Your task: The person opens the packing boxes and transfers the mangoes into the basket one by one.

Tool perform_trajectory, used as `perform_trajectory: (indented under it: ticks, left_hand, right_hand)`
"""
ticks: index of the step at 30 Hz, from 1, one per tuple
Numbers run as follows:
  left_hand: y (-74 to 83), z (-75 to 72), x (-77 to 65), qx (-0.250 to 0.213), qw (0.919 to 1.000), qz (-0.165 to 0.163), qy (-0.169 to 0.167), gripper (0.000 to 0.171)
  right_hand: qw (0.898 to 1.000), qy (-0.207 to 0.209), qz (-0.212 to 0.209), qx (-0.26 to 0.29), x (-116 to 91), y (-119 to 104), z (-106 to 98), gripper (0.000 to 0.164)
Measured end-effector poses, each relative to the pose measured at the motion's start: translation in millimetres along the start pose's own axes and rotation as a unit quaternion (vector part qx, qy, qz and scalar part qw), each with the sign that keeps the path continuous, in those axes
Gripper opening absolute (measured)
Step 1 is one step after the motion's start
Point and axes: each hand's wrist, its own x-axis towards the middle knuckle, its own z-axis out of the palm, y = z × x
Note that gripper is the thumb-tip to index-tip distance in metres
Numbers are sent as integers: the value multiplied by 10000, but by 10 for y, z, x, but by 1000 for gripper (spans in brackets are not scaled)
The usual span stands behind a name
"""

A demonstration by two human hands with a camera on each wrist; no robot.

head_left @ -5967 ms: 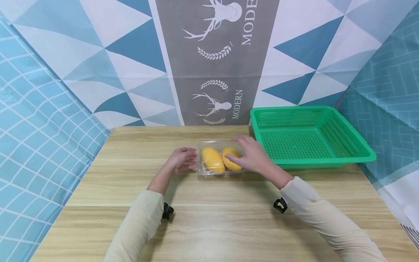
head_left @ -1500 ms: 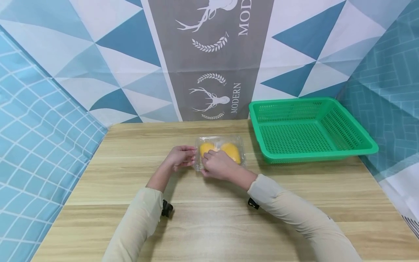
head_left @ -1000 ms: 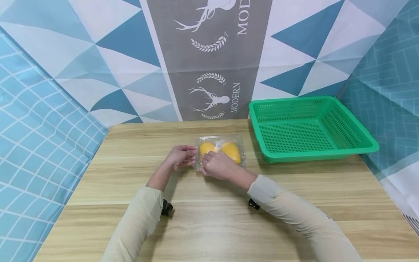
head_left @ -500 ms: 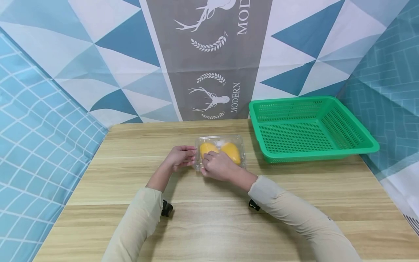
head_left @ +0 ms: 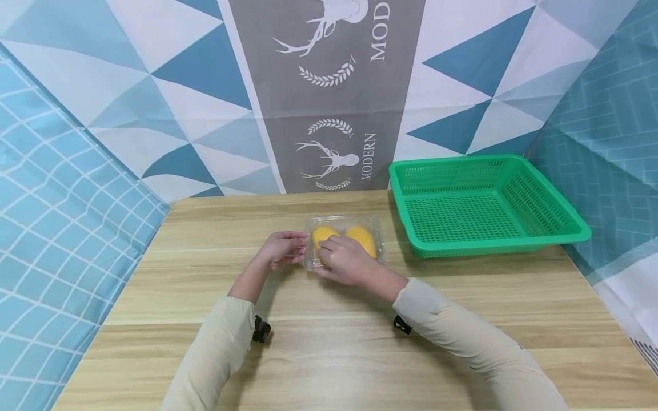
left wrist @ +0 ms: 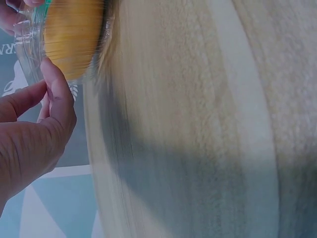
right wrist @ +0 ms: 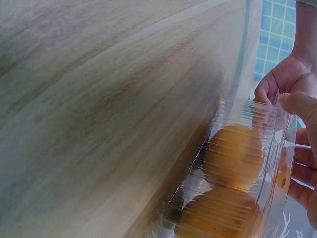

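A clear plastic clamshell box (head_left: 377, 228) with two yellow, mango-like fruits (head_left: 362, 240) sits at the back middle of the table. My left hand (head_left: 284, 250) is at its left end; in the left wrist view, thumb and forefinger pinch the box's rim (left wrist: 29, 49) at a corner. My right hand (head_left: 343, 261) reaches across the front, hiding part of the left fruit. Seen from the right wrist, its thumb (right wrist: 297, 104) presses the rim near the front left corner while the other fingers lie over the top. Ribbed clear walls show the fruits inside.
A green plastic basket (head_left: 498, 245) with perforated sides stands at the back right of the wooden table (head_left: 329, 354). Patterned cloth walls (head_left: 216, 68) enclose the back and sides. A small black device (head_left: 261, 329) hangs at the left wrist, another (head_left: 402, 325) at the right.
Six seconds ago my right hand was at the box's right end; it has moved left to the front left edge. My left hand has stayed at the left end. Little differs since half a second ago.
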Motion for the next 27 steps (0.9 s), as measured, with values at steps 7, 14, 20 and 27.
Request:
perform_trajectory:
  ticks: [7, 14, 20, 27]
  left_hand:
    - [-24, 7, 1, -90, 9999, -27, -70, 36]
    - [6, 20, -13, 11, 10000, 34, -53, 35]
    - [15, 2, 3, 15, 9999, 42, -160, 36]
    - [-3, -16, 2, -121, 9997, 34, -187, 38]
  right_hand:
    - [9998, 39, 14, 213, -59, 34, 25, 37]
    - [9980, -375, 363, 368, -175, 172, -90, 42]
    - [9975, -381, 380, 468, -311, 311, -160, 44]
    - [9958, -481, 477, 612, -452, 386, -248, 42]
